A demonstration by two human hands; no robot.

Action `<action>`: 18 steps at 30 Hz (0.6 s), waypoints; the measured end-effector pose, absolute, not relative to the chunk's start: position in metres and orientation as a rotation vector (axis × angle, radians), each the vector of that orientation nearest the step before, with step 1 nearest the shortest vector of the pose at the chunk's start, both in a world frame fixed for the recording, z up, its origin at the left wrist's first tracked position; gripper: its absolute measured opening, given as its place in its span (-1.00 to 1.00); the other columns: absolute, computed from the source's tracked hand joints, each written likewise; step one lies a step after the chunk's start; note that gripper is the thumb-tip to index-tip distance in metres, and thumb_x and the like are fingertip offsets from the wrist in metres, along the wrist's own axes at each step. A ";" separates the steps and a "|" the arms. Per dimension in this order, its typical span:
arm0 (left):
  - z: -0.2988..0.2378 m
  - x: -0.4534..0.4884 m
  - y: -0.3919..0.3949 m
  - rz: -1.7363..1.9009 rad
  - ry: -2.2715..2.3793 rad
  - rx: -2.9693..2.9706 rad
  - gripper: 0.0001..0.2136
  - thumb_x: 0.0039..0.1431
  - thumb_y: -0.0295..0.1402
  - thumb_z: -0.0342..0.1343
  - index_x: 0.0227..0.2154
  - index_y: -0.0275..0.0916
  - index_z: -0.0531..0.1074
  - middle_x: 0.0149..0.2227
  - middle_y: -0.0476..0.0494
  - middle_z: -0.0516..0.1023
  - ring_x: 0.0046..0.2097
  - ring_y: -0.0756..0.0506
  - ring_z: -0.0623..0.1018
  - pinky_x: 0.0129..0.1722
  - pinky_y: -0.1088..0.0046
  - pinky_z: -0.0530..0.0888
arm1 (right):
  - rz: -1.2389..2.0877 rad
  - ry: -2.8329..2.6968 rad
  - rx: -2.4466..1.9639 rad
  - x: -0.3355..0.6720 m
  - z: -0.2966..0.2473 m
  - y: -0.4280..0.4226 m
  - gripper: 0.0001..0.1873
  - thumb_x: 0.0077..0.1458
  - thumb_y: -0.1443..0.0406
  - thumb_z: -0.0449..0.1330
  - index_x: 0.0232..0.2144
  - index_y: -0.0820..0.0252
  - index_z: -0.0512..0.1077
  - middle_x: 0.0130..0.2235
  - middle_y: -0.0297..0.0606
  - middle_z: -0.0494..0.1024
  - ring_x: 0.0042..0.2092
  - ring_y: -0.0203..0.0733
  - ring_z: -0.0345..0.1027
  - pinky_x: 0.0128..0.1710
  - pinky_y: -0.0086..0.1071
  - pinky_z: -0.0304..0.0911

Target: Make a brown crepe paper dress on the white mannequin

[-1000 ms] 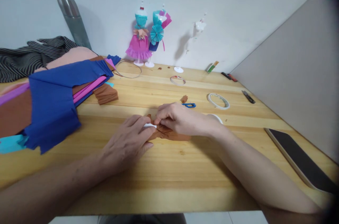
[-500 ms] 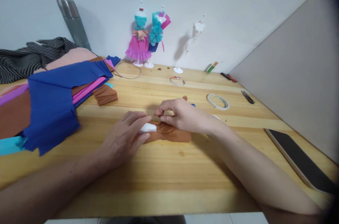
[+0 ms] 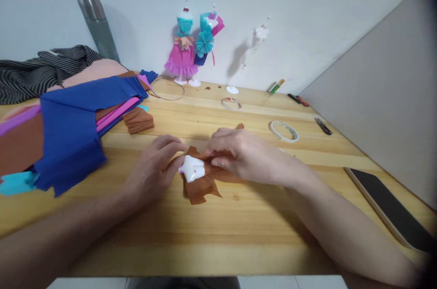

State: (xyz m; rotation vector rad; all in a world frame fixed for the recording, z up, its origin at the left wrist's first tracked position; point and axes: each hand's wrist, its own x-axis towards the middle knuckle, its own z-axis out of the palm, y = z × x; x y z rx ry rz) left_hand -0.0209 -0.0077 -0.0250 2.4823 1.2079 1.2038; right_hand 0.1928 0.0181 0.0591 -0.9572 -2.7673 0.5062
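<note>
A small white dress form torso [image 3: 194, 169], with a row of tiny marks and a red dot, lies on its side in front of me. Brown crepe paper [image 3: 202, 189] is gathered about its lower end and spreads out beneath it, with ragged edges. My left hand [image 3: 157, 164] is at the torso's neck end, thumb against it and index finger by the paper's far edge. With bent fingers, my right hand [image 3: 235, 154] pinches the gathered paper right of the torso. Its fingertips are partly hidden behind the thumb.
Blue crepe paper [image 3: 73, 114] tops a pile at left, beside a folded brown piece [image 3: 138, 120]. Two dressed forms [image 3: 182, 54] [image 3: 205, 43] stand at the wall, near a bottle [image 3: 100, 29]. Rightward are a tape roll [image 3: 271, 130], a cutter [image 3: 322, 126] and a phone [image 3: 385, 207].
My left hand has drawn back left, uncovering the torso's upper part. A brown paper flap now shows spread below the torso. My right hand has shifted slightly and keeps to the gathered paper.
</note>
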 end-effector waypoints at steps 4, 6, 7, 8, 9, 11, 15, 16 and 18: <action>-0.020 -0.023 -0.007 1.171 1.202 2.526 -0.87 0.21 -0.50 0.02 -0.37 -0.24 0.45 -0.30 -0.11 0.49 -0.24 -0.04 0.48 -0.26 0.43 0.45 | 0.360 -2.816 -1.101 0.201 0.063 0.025 -0.83 0.04 0.48 0.14 -0.38 0.21 0.50 -0.36 -0.25 0.52 -0.31 -0.22 0.36 -0.35 -0.42 0.15; -0.020 -0.025 -0.006 1.161 1.212 2.537 -0.86 0.22 -0.50 0.00 -0.39 -0.24 0.45 -0.31 -0.11 0.49 -0.26 -0.03 0.48 -0.28 0.43 0.45 | 0.302 -2.854 -1.161 0.209 0.067 0.027 -0.84 0.06 0.44 0.13 -0.34 0.19 0.50 -0.33 -0.23 0.54 -0.31 -0.20 0.37 -0.36 -0.41 0.14; -0.020 -0.025 -0.005 1.160 1.220 2.541 -0.86 0.21 -0.50 0.00 -0.38 -0.25 0.46 -0.31 -0.11 0.49 -0.25 -0.04 0.48 -0.27 0.43 0.45 | 0.286 -2.873 -1.194 0.213 0.070 0.028 -0.83 0.06 0.43 0.13 -0.31 0.18 0.50 -0.30 -0.23 0.54 -0.31 -0.20 0.38 -0.37 -0.41 0.13; -0.020 -0.025 -0.005 1.158 1.225 2.546 -0.86 0.20 -0.52 0.00 -0.37 -0.25 0.46 -0.31 -0.11 0.50 -0.25 -0.04 0.48 -0.27 0.43 0.45 | 0.281 -2.895 -1.233 0.218 0.073 0.029 -0.81 0.05 0.42 0.13 -0.29 0.17 0.50 -0.28 -0.23 0.55 -0.31 -0.20 0.38 -0.38 -0.41 0.13; -0.020 -0.026 -0.005 1.154 1.227 2.549 -0.85 0.19 -0.53 0.00 -0.35 -0.24 0.46 -0.30 -0.12 0.50 -0.24 -0.05 0.48 -0.27 0.42 0.45 | 0.282 -2.916 -1.279 0.224 0.076 0.030 -0.80 0.04 0.41 0.13 -0.27 0.16 0.51 -0.27 -0.23 0.55 -0.31 -0.19 0.39 -0.38 -0.41 0.13; -0.021 -0.026 -0.005 1.140 1.220 2.551 -0.82 0.17 -0.57 -0.02 -0.34 -0.24 0.46 -0.30 -0.11 0.50 -0.24 -0.05 0.48 -0.27 0.42 0.45 | 0.293 -2.949 -1.380 0.236 0.081 0.032 -0.78 0.02 0.39 0.13 -0.27 0.14 0.51 -0.25 -0.24 0.55 -0.31 -0.19 0.39 -0.39 -0.41 0.14; -0.019 -0.027 -0.006 1.169 1.150 2.535 -0.74 0.03 -0.69 -0.09 -0.43 -0.24 0.42 -0.31 -0.10 0.47 -0.25 -0.03 0.47 -0.30 0.46 0.42 | 0.292 -2.934 -1.683 0.261 0.081 0.043 -0.80 -0.03 0.35 0.13 -0.32 0.15 0.52 -0.33 -0.24 0.56 -0.36 -0.19 0.39 -0.41 -0.40 0.15; -0.017 -0.027 -0.007 1.164 1.088 2.539 -0.72 -0.01 -0.71 -0.10 -0.44 -0.24 0.41 -0.32 -0.09 0.46 -0.26 -0.02 0.46 -0.31 0.47 0.41 | 0.318 -2.921 -1.765 0.265 0.078 0.046 -0.79 -0.04 0.32 0.15 -0.32 0.14 0.52 -0.34 -0.24 0.56 -0.37 -0.18 0.39 -0.42 -0.40 0.15; -0.012 -0.027 -0.010 1.061 0.914 2.631 -0.70 -0.08 -0.71 -0.11 -0.43 -0.22 0.40 -0.31 -0.09 0.45 -0.26 -0.01 0.45 -0.31 0.49 0.40 | 0.438 -2.932 -1.857 0.269 0.069 0.052 -0.78 -0.08 0.27 0.19 -0.31 0.11 0.54 -0.34 -0.24 0.56 -0.36 -0.15 0.40 -0.44 -0.40 0.15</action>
